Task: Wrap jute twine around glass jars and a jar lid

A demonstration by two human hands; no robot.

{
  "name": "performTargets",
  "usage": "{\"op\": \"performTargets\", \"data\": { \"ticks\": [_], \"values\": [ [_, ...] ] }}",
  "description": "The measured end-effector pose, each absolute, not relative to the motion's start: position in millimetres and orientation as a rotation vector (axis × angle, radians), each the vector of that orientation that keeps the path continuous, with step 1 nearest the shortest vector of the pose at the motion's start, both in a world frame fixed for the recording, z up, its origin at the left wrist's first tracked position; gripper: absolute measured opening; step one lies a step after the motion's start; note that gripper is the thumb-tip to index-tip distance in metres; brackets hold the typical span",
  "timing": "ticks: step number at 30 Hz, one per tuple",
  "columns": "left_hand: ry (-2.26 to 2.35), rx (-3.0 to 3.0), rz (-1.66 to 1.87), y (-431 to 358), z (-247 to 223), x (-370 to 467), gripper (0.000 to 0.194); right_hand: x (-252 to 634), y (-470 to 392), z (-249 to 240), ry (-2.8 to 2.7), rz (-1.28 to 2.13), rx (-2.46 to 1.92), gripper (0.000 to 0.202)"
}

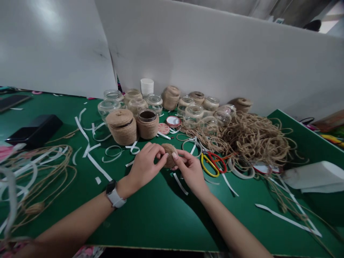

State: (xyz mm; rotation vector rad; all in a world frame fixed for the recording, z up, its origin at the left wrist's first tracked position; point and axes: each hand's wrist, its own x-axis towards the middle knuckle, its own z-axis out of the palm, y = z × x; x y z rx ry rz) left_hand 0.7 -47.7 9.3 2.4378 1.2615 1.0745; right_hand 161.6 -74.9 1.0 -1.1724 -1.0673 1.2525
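Between my hands is a round jar lid (168, 152) covered in coiled jute twine, held just above the table. My right hand (191, 171) pinches its right edge between thumb and fingers. On the other side, my left hand (147, 161) is closed, its thumb and fingertips pressed at the lid's left edge. A twine-wrapped jar with a covered lid (122, 129) and an uncapped twine-wrapped jar (147, 125) stand beyond my left hand. Scissors with red and yellow handles (213, 163) lie right of my right hand.
Several glass jars (193, 114) line the back wall, near stacked white cups (147, 86). A heap of loose twine (255, 139) fills the right side. A tape roll (242, 169), a red-rimmed lid (173, 122), white strips (99, 165) and a black box (34, 130) lie around.
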Motion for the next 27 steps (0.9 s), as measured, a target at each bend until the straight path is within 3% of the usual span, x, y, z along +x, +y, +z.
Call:
{"op": "performTargets", "data": {
  "ticks": [20, 27],
  "values": [
    [1.296, 2.303, 0.892, -43.9, 11.1, -1.1, 0.024, 161.4, -76.1, 0.6, -1.084, 1.261, -1.153, 0.045],
    [1.399, 2.645, 0.819, -43.6, 9.3, -2.3, 0.027, 159.3, -78.1, -2.9, -1.12, 1.276, -1.092, 0.04]
  ]
}}
